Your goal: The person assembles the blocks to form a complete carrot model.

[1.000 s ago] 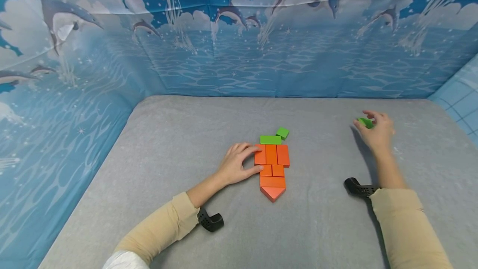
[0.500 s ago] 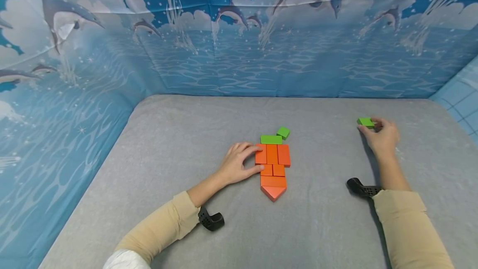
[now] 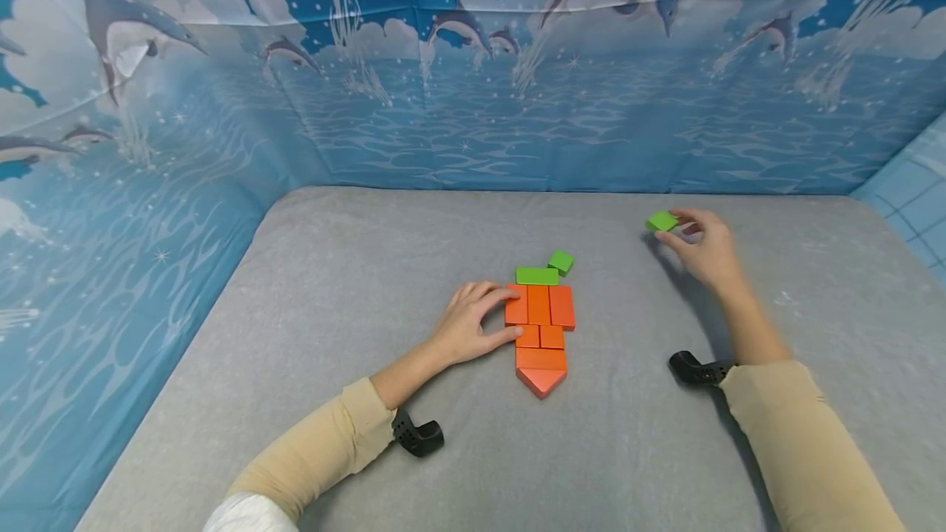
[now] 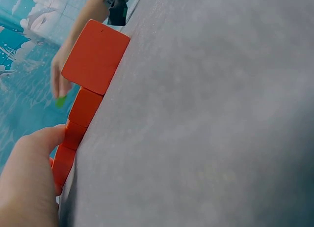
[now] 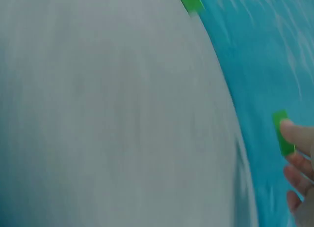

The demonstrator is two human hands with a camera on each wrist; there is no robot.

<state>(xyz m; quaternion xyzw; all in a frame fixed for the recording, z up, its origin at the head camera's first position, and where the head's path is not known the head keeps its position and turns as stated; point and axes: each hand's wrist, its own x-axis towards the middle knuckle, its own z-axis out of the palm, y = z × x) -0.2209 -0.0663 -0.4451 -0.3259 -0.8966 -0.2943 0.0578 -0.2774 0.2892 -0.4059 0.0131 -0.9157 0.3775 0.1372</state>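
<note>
My right hand (image 3: 708, 251) pinches a small green block (image 3: 661, 222) between thumb and fingers, raised over the far right of the table. The right wrist view also shows this green block (image 5: 283, 133), blurred. Orange blocks lie flat, fitted together, with an orange triangular block (image 3: 541, 381) at the near end. My left hand (image 3: 467, 323) rests along their left side, index fingertip on the upper left orange block (image 3: 515, 312) and thumb at the small orange block (image 3: 527, 337). Against the far end of the orange blocks lies a long green block (image 3: 537, 276).
A smaller green block (image 3: 561, 262) sits askew at the long green block's right corner. Grey cloth covers the table (image 3: 621, 433). Behind it hangs a blue dolphin-print curtain (image 3: 473, 121). Black wrist mounts (image 3: 418, 437) jut from both sleeves.
My right hand has carried its green block leftward, slightly away from me, and the block has turned in the fingers. My left hand and the laid blocks stay where they were.
</note>
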